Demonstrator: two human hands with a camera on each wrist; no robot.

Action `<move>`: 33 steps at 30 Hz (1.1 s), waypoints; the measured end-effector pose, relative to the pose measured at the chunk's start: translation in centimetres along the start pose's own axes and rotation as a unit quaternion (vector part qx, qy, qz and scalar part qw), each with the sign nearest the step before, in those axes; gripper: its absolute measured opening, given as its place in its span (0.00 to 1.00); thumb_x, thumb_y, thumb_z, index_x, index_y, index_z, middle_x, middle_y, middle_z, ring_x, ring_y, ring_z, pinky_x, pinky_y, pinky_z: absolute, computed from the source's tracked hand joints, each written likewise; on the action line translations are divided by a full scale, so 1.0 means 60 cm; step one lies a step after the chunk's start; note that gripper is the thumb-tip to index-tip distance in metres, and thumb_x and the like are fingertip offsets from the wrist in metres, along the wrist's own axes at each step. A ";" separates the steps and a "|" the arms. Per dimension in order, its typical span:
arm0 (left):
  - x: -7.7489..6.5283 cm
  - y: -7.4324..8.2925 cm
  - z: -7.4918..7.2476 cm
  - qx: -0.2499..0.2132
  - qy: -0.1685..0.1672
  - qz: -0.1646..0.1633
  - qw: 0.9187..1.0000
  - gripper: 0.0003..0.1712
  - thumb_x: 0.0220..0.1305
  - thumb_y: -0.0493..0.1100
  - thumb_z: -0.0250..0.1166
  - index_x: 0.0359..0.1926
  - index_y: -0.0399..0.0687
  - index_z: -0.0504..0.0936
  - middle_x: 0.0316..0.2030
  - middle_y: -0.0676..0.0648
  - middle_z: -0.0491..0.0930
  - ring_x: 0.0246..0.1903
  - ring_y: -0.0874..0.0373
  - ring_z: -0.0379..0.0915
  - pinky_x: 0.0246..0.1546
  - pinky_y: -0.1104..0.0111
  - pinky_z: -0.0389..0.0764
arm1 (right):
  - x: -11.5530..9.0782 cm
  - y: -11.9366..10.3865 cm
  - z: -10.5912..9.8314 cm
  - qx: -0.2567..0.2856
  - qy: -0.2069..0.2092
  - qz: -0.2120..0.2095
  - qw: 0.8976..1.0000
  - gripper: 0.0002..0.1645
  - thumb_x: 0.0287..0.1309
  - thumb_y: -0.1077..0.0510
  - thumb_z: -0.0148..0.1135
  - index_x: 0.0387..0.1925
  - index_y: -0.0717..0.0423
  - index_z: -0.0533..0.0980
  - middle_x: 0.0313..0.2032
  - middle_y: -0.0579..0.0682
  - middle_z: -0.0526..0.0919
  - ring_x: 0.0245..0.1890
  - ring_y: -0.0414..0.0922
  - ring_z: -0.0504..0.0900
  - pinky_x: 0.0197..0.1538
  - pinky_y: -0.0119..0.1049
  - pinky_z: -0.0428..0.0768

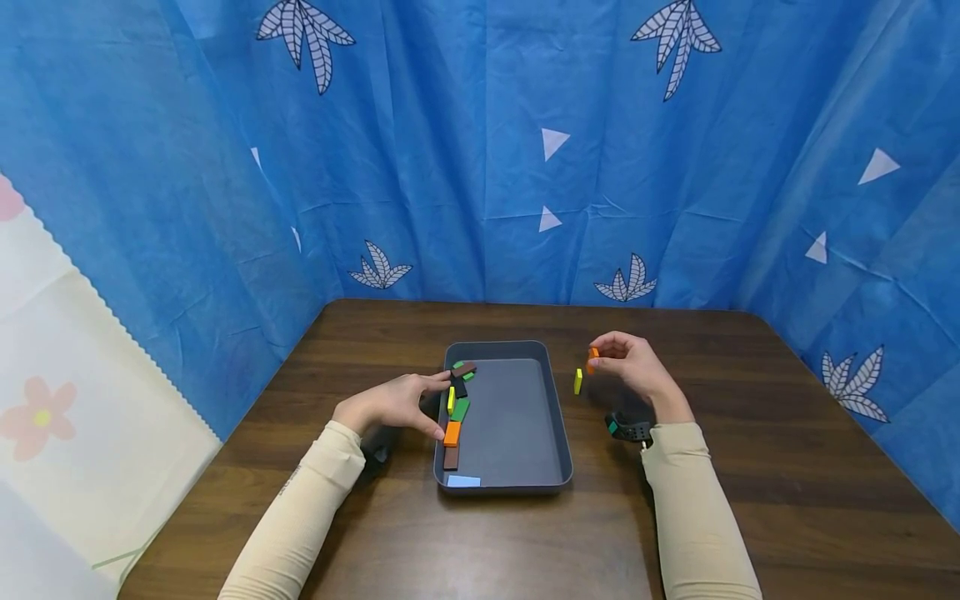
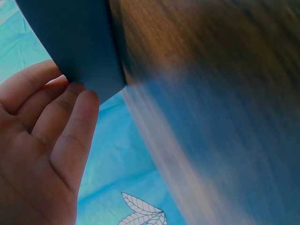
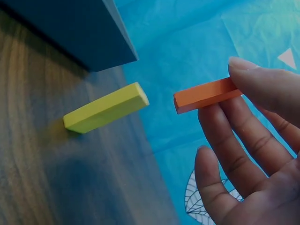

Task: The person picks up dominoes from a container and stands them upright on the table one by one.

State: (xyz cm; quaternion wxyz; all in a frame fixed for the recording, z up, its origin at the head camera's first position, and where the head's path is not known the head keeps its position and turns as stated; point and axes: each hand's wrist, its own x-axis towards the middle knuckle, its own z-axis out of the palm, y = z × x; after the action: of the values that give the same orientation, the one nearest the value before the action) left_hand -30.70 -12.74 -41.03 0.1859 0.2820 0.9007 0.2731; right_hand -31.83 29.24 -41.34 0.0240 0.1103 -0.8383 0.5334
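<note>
My right hand (image 1: pixel 633 364) pinches an orange domino block (image 3: pixel 206 95) between thumb and fingers, above the table right of the grey tray (image 1: pixel 557 417). Beside it, a yellow domino block (image 3: pixel 107 108) stands upright on the wood, apart from the orange one. At the tray's left wall is my left hand (image 1: pixel 397 402), its fingers spread and touching the rim. Its thumb reaches close to another orange block (image 1: pixel 452 433) inside the tray. The left wrist view shows those fingertips against the tray's dark outer wall (image 2: pixel 77 42), with some tips partly hidden.
Along the tray's left side lie a brown block (image 1: pixel 451 458), a green block (image 1: pixel 460 410), a yellow block (image 1: pixel 452 400), a black block (image 1: pixel 459 387) and others. A light blue piece (image 1: pixel 463 482) is at the near end. Blue curtains (image 1: pixel 480 167) hang behind the wooden table (image 1: pixel 510 542).
</note>
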 end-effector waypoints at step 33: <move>0.002 0.002 0.002 -0.001 -0.002 0.000 1.000 0.56 0.50 0.56 0.79 0.75 0.42 0.63 0.79 0.48 0.54 0.76 0.41 0.53 0.70 0.45 0.65 | 0.006 0.056 0.021 -0.028 -0.020 0.047 0.998 0.19 0.61 0.63 0.68 0.51 0.67 0.77 0.45 0.59 0.83 0.41 0.45 0.80 0.46 0.28 0.81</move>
State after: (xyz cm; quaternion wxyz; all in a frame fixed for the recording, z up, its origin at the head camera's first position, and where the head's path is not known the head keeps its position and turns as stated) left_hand -30.67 -12.56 -41.05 0.1878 0.2822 0.9001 0.2737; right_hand -32.80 29.43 -44.80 -0.0147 0.0805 -0.8576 0.5077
